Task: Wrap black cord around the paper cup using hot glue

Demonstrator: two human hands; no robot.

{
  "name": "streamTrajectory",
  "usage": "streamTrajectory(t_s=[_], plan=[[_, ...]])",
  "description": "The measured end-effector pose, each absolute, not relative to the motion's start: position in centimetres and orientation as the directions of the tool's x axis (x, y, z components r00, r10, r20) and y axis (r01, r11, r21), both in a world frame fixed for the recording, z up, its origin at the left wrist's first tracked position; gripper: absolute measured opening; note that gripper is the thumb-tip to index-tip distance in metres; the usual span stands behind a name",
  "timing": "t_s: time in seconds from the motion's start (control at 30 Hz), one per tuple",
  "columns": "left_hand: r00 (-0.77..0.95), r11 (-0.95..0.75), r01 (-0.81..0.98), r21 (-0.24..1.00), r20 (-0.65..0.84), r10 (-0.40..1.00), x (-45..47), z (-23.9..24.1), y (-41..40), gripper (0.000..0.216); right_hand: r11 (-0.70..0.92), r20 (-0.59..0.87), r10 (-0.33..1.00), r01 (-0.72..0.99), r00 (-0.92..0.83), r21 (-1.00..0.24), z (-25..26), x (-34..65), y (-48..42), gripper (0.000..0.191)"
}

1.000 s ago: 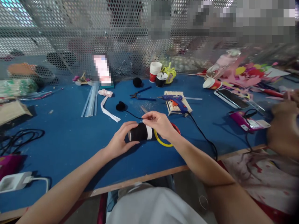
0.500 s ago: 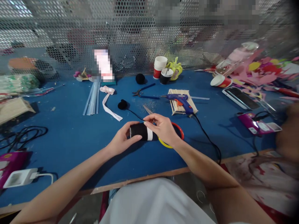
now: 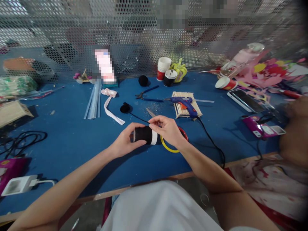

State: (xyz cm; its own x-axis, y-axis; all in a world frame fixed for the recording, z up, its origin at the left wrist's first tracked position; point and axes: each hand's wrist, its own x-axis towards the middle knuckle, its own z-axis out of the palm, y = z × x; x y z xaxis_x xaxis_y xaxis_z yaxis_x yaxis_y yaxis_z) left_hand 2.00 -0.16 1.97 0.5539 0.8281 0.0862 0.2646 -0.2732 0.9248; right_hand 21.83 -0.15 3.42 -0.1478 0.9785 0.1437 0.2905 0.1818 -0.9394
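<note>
My left hand (image 3: pixel 125 140) is wrapped round the left end of a paper cup wound in black yarn (image 3: pixel 144 135), held on its side over the blue table (image 3: pixel 72 141). My right hand (image 3: pixel 168 130) pinches the black yarn strand at the cup's top, fingers closed. The strand runs back to a small black yarn ball (image 3: pixel 125 108). Scissors with red and yellow handles (image 3: pixel 172 148) lie under my right wrist.
A blue glue gun (image 3: pixel 184 104) rests on a raft of wooden sticks (image 3: pixel 179 109). Pliers (image 3: pixel 145 94), a white ribbon (image 3: pixel 109 106), glue sticks (image 3: pixel 93 101), stacked cups (image 3: pixel 163 67) and a phone (image 3: pixel 245 100) lie beyond. Another person's arm (image 3: pixel 295 138) is at the right. A mesh screen (image 3: pixel 134 35) backs the table.
My right hand's pinch has shifted slightly along the yarn at the cup's top; my left hand has turned a little round the cup. The view has shifted slightly.
</note>
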Motion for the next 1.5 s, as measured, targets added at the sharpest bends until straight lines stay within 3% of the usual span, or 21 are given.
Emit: streamTrajectory(t_s=[0.2,0.33,0.53,0.63,0.77,0.83,1.0,1.13,1.27,1.37,1.43,1.5], plan=[[0.581,-0.349,0.301,0.888,0.120,0.805,2.1,1.4,0.0,0.055,0.079,0.025,0.974,0.235,-0.225,-0.969,3.8,21.9,0.6,0.024],[0.613,-0.409,0.287,0.867,0.162,0.773,2.3,1.3,0.1,0.065,0.091,-0.006,0.959,0.327,-0.284,-0.941,4.1,21.5,1.2,0.030],[0.613,-0.474,0.301,0.828,0.213,0.761,2.0,1.3,0.4,0.049,0.085,-0.018,0.957,0.339,-0.290,-0.937,4.4,21.7,1.7,0.041],[0.589,-0.465,0.311,0.829,0.215,0.779,1.8,1.2,0.6,0.048,0.138,0.052,0.975,0.407,-0.215,-0.903,6.0,23.5,1.8,0.029],[0.548,-0.441,0.335,0.833,0.209,0.810,1.5,1.0,0.8,0.048,0.085,0.255,0.954,0.673,0.158,-0.735,8.1,28.0,2.3,0.027],[0.532,-0.440,0.347,0.828,0.213,0.820,1.2,1.0,0.9,0.048,0.022,0.366,0.898,0.805,0.245,-0.594,8.1,30.4,2.8,0.021],[0.487,-0.462,0.377,0.803,0.252,0.836,0.5,1.4,1.6,0.051,-0.062,0.192,0.977,0.983,0.096,-0.175,5.5,33.3,4.1,0.031],[0.470,-0.488,0.380,0.785,0.291,0.834,0.0,1.3,2.3,0.049,-0.128,0.134,0.982,0.990,0.135,-0.057,4.4,33.6,5.1,0.031],[0.451,-0.436,0.359,0.825,0.256,0.855,-0.5,0.4,3.0,0.050,-0.218,0.086,0.968,0.961,0.235,-0.170,4.8,33.7,5.4,0.032],[0.422,-0.364,0.368,0.856,0.195,0.885,-0.8,0.2,3.9,0.051,-0.271,0.180,0.915,0.880,0.361,-0.390,5.4,33.5,4.9,0.040],[0.390,-0.381,0.420,0.824,0.215,0.895,-1.0,0.6,4.8,0.052,-0.200,0.260,0.875,0.793,0.409,-0.576,6.0,32.9,4.4,0.043],[0.365,-0.435,0.482,0.761,0.277,0.889,-1.0,1.2,5.5,0.050,-0.074,0.247,0.895,0.669,0.372,-0.739,6.7,32.0,3.8,0.036]])
